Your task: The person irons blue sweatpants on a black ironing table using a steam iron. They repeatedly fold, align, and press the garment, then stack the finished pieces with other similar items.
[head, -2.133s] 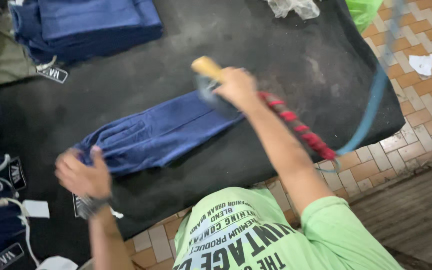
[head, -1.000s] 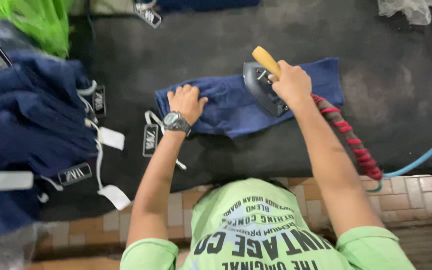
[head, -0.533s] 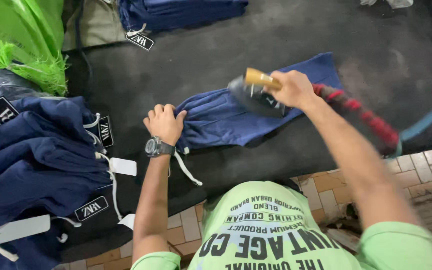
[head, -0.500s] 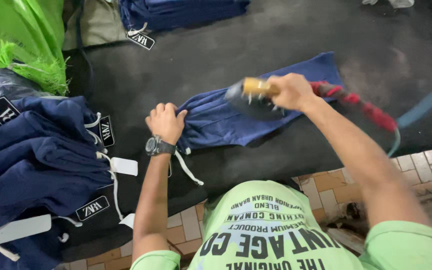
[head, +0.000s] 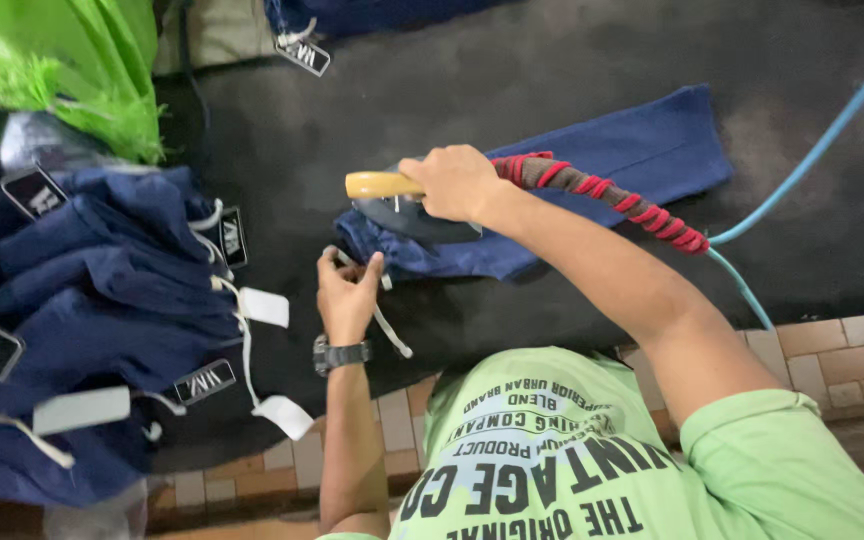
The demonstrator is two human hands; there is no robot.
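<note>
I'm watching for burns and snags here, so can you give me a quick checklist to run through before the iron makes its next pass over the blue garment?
1. Right hand grips the iron by its wooden handle: ok.
2. Left hand lies off the iron's soleplate, at the waistband edge: ok, though close.
3. White drawstring trails beside the blue garment, clear of the iron: ok.
4. Garment lies flat: cannot tell near the waistband, which looks bunched.
5. Red-wrapped cord crosses the garment: not ok.
6. Pile of blue garments lies apart: ok.
</note>
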